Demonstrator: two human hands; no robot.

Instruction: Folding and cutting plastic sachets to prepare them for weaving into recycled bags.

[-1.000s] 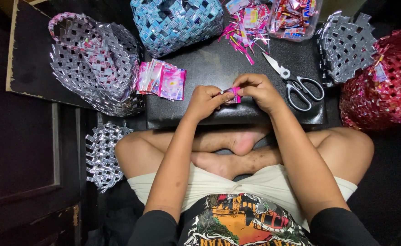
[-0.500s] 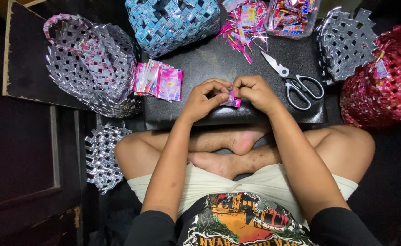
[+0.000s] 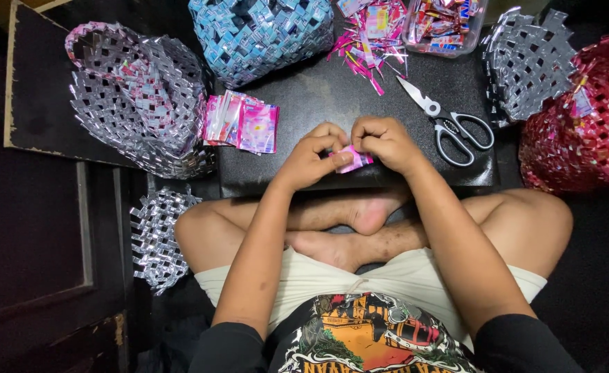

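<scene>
Head view: my hands meet near the desk's [image 3: 318, 97] front edge.
Left hand [image 3: 309, 157]: pinching pink wrapper [image 3: 352, 159].
Right hand [image 3: 385, 141]: pinching it too.
Room: scissors [image 3: 450, 123] just right, wrapper stack [image 3: 244, 123] left.

A home craft corner, worked from the floor.

A person sits cross-legged and barefoot at a low black bench [image 3: 332, 97] crowded with woven foil-wrapper baskets: silver [image 3: 138, 97], blue [image 3: 263, 31] and red [image 3: 581, 117]. A stack of pink sachets [image 3: 244, 124], cut wrapper strips [image 3: 370, 34], a clear tub of wrappers [image 3: 446, 24] and scissors [image 3: 450, 124] lie there, pointing to handmade weaving rather than a factory or shop.
</scene>
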